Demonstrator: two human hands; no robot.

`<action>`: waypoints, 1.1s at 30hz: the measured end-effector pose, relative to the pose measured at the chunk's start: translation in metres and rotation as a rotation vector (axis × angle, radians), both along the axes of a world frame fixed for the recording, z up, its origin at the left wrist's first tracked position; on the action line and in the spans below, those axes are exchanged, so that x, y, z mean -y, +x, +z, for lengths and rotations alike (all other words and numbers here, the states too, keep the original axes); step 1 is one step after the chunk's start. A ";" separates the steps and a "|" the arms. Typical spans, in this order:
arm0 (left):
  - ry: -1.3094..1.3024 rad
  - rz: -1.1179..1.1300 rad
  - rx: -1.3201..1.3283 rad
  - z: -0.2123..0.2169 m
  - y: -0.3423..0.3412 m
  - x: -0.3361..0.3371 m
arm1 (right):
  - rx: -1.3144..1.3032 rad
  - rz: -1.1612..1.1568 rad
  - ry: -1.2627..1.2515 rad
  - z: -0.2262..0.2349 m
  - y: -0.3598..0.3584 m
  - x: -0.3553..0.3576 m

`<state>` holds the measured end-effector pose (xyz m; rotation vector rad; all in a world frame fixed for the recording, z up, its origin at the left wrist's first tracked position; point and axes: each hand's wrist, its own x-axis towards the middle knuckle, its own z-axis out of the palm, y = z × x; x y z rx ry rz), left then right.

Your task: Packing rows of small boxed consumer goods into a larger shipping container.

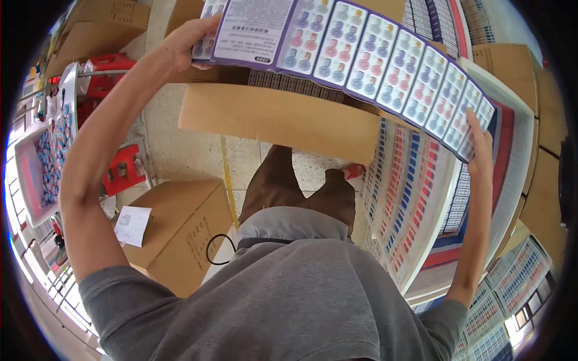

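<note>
A long row of small purple-edged boxes [369, 59], printed with rows of coloured bottle shapes, spans the space between my hands. My left hand [191, 43] grips its left end, the thumb side against the end box. At the far right end, my right hand [480, 143] presses with its fingers along the printed face and edge. Beneath the row, a brown cardboard carton [277, 111] stands with its flap folded out toward me. Dark, tightly packed edges [295, 86] show inside it; the row hides most of the carton's opening.
To the right stands a large white plastic crate [442, 240] beside stacked sheets with red and blue marks [400, 186]. A closed carton [174, 225] with a white paper [133, 225] sits at lower left. Red stools [124, 169] and a tray of small items [51, 159] are further left.
</note>
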<state>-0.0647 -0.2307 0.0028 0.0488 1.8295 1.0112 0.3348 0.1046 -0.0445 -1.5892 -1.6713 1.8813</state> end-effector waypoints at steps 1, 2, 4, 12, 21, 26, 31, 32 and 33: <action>0.025 0.020 0.025 -0.012 -0.009 0.012 | 0.022 0.022 0.014 -0.006 -0.014 0.001; 0.000 0.069 0.048 -0.024 -0.017 0.021 | 0.025 0.021 -0.018 -0.011 -0.028 0.008; -0.035 0.096 0.033 -0.028 -0.017 0.025 | 0.017 0.039 0.002 -0.008 -0.040 0.018; -0.113 0.063 0.042 -0.008 -0.026 0.024 | -0.067 0.009 -0.072 0.014 -0.046 0.017; -0.035 0.198 -0.003 -0.006 -0.032 0.013 | 0.094 -0.031 -0.093 0.018 -0.048 0.003; -0.066 0.189 0.043 -0.009 -0.039 0.014 | 0.197 0.018 -0.067 0.026 -0.054 -0.004; -0.097 0.168 0.024 -0.002 -0.033 0.018 | 0.124 0.021 -0.083 0.025 -0.051 0.007; -0.078 0.145 0.021 0.000 -0.031 0.016 | 0.065 -0.009 -0.134 0.026 -0.050 0.008; -0.060 0.123 0.017 0.001 -0.029 0.014 | 0.071 -0.008 -0.118 0.029 -0.050 0.010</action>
